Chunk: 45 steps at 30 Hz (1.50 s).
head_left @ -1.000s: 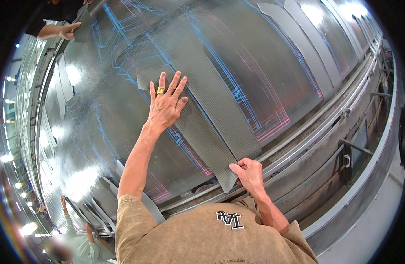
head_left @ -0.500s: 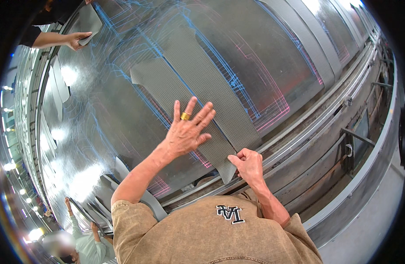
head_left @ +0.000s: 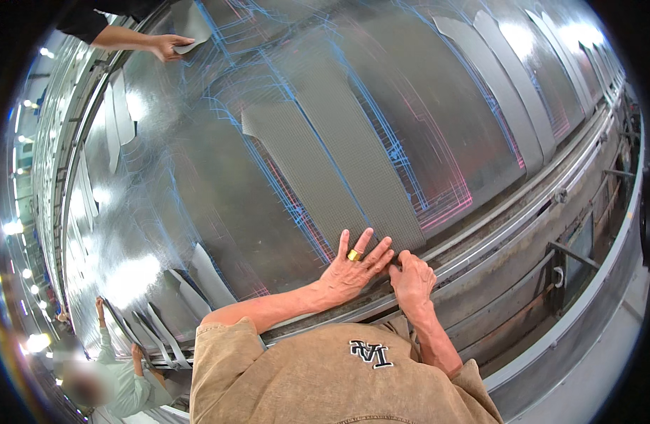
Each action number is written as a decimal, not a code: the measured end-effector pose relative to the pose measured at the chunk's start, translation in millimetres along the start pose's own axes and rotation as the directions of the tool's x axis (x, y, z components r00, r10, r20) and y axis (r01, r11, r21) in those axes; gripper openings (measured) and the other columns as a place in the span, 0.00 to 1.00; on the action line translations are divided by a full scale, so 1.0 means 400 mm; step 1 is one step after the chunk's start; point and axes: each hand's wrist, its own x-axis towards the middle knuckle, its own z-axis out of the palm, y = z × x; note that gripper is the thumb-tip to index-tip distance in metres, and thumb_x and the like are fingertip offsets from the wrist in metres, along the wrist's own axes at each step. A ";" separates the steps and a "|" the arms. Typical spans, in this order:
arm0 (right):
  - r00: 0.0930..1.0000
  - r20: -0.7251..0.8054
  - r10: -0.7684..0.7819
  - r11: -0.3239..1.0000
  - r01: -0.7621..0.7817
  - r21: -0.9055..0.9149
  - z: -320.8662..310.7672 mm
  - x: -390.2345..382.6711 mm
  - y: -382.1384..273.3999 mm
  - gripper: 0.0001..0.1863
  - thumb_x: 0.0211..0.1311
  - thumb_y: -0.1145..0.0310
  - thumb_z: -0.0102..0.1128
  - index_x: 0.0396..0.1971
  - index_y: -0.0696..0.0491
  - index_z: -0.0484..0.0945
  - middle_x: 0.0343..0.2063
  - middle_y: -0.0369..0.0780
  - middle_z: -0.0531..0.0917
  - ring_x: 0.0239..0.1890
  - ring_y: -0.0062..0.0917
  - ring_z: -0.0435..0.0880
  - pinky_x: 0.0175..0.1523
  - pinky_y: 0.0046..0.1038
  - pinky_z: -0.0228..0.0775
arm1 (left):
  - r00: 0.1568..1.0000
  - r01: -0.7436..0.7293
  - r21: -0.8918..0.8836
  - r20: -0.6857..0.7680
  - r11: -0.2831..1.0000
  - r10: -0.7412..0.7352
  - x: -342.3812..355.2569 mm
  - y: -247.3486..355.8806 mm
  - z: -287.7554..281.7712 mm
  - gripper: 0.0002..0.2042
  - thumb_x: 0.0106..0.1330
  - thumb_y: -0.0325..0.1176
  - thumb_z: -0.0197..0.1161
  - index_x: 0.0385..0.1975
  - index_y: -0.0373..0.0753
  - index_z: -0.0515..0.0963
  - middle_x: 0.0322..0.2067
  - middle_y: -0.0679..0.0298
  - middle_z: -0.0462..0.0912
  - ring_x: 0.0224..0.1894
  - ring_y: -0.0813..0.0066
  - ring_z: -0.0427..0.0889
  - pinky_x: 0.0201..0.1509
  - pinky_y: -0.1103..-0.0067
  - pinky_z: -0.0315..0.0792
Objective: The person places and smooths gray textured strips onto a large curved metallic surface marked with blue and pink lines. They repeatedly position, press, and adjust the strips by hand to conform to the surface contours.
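Two grey, finely ribbed sheets lie side by side on a shiny metal plate [head_left: 438, 124] marked with blue and pink lines. Between the left sheet [head_left: 296, 162] and the right sheet [head_left: 360, 134] runs a narrow gap showing blue lines. My left hand [head_left: 349, 275], a yellow ring on one finger, rests palm down with fingers spread over the near end of the left sheet. Touching its fingertips, my right hand [head_left: 413, 281] is closed, curled at the near edge of the sheets. What its fingers pinch, if anything, is hidden.
A metal rail [head_left: 480, 219] runs along the plate's near edge, with an open frame below. More grey strips [head_left: 487, 81] lie at the right. At the far left, a co-worker's hand [head_left: 169, 46] holds a grey sheet piece. Another person [head_left: 123, 381] works at lower left.
My left hand has slid toward me, from the middle of the sheets to their near end. My right hand has shifted slightly right and down, out of view of the corner it pinched.
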 end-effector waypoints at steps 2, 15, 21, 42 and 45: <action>0.999 -0.048 -0.014 1.000 0.013 -0.006 0.022 0.001 0.013 0.14 0.53 0.63 0.69 0.29 0.55 0.75 0.29 0.46 0.83 0.34 0.47 0.83 0.37 0.46 0.73 | 0.998 0.015 -0.014 -0.065 1.000 -0.016 -0.002 0.010 0.015 0.36 0.66 0.45 0.54 0.73 0.49 0.49 0.75 0.59 0.36 0.75 0.44 0.31 0.70 0.37 0.28; 0.995 -0.094 -0.040 0.996 0.047 0.076 0.023 -0.001 0.028 0.13 0.49 0.63 0.71 0.25 0.56 0.78 0.24 0.47 0.83 0.31 0.46 0.83 0.36 0.43 0.72 | 0.911 0.404 -0.091 -0.046 0.910 -0.409 0.012 -0.476 -0.073 0.39 0.71 0.61 0.37 0.72 0.37 0.47 0.74 0.54 0.40 0.76 0.56 0.36 0.76 0.54 0.33; 0.993 -0.110 -0.052 0.990 0.066 0.127 0.015 -0.004 0.021 0.12 0.49 0.65 0.70 0.23 0.56 0.77 0.21 0.46 0.82 0.28 0.45 0.83 0.34 0.42 0.72 | 0.741 0.671 0.052 -0.043 0.739 -0.670 -0.030 -0.704 -0.106 0.39 0.72 0.62 0.32 0.72 0.37 0.46 0.74 0.54 0.43 0.76 0.54 0.39 0.75 0.50 0.33; 0.973 -0.196 -0.126 0.981 0.151 0.121 0.044 -0.011 0.058 0.13 0.47 0.63 0.72 0.27 0.55 0.79 0.22 0.45 0.83 0.27 0.43 0.83 0.33 0.40 0.72 | 0.907 0.393 -0.033 -0.151 0.919 -0.393 0.199 -0.594 -0.152 0.39 0.72 0.63 0.29 0.71 0.35 0.51 0.73 0.52 0.45 0.76 0.55 0.39 0.76 0.55 0.33; 0.980 -0.160 -0.117 0.986 0.134 0.096 0.047 0.001 0.061 0.13 0.48 0.62 0.71 0.27 0.55 0.80 0.22 0.44 0.84 0.27 0.42 0.83 0.33 0.40 0.73 | 0.959 0.254 -0.034 -0.118 0.967 -0.257 0.216 -0.582 -0.105 0.38 0.73 0.61 0.29 0.72 0.36 0.47 0.74 0.55 0.43 0.76 0.58 0.39 0.77 0.56 0.34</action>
